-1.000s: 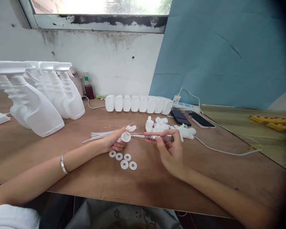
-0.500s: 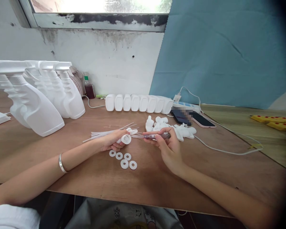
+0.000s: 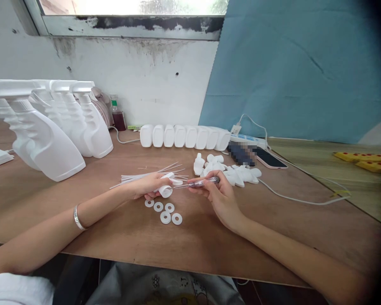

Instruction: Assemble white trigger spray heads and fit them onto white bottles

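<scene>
The right hand (image 3: 220,199) pinches a clear screwdriver (image 3: 205,182) in its fingers just above the tabletop (image 3: 209,241). Its long axis lies level, tip pointing left at the white cap (image 3: 166,192) gripped by the left hand (image 3: 146,186). The thin tip is hard to make out, and fingers hide part of the cap.

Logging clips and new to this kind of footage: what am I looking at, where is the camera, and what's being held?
No machine here: a person works with bare hands, and the picture comes from a camera worn on the head, looking down at a wooden table. The left hand holds a small white cap; the right hand holds a clear-handled tool whose thin tip points at the cap. Five white rings lie nearer the person. Around them: thin white tubes, a pile of white parts, spray bottles at left, and a phone.
</scene>
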### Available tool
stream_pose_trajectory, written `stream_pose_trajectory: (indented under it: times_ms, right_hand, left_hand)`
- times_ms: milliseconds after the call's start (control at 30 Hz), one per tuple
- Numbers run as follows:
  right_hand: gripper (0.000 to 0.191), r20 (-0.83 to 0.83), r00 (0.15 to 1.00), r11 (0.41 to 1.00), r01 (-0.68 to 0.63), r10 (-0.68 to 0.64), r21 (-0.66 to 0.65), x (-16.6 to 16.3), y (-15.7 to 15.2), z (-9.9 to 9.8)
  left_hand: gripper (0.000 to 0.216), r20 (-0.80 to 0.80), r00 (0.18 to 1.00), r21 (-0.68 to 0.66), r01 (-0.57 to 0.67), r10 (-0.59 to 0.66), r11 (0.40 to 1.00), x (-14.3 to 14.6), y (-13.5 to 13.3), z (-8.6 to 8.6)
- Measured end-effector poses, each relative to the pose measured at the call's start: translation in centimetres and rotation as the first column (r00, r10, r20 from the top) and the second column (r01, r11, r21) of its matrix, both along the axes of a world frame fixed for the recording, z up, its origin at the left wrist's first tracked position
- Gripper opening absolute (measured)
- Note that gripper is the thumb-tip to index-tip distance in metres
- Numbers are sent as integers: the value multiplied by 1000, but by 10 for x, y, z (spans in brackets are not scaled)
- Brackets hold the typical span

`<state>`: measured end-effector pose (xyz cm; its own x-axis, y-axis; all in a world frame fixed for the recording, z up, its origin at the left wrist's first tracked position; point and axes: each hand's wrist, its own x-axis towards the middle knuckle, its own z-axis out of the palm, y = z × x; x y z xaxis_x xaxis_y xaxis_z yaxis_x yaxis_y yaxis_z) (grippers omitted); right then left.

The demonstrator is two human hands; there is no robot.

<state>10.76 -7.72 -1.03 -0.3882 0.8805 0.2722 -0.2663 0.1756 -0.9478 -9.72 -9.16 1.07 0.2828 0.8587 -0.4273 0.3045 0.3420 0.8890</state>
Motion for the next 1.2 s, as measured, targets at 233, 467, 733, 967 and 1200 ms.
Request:
stream_pose_trajectory:
  times_ms: [233,467,733,967,1200]
  right_hand:
    - [29,32,999,999,-22,23,-30,-1,-2,-1]
    - [26,47,999,999,-11,12,-32,-1,-1,-3]
    - [28,84,996,999,10,-5,-54,-1,-1,-1]
    - [28,105,992,995,74,-67,-72,1,0,-3]
    - [29,114,993,991,24,-8,-133,0,-1,-2]
  left_hand:
    - [28,-136,991,91,8,4,996,7,-8,9]
    - [27,-216,973,300,-18,86,954,7,-7,-5]
    - [28,-325,934,479,31,145,877,6,-8,-6]
    - [26,-262,939,487,-70,222,871,5,-9,-5]
    - [30,221,965,199,-187,142,962,5,-3,-9]
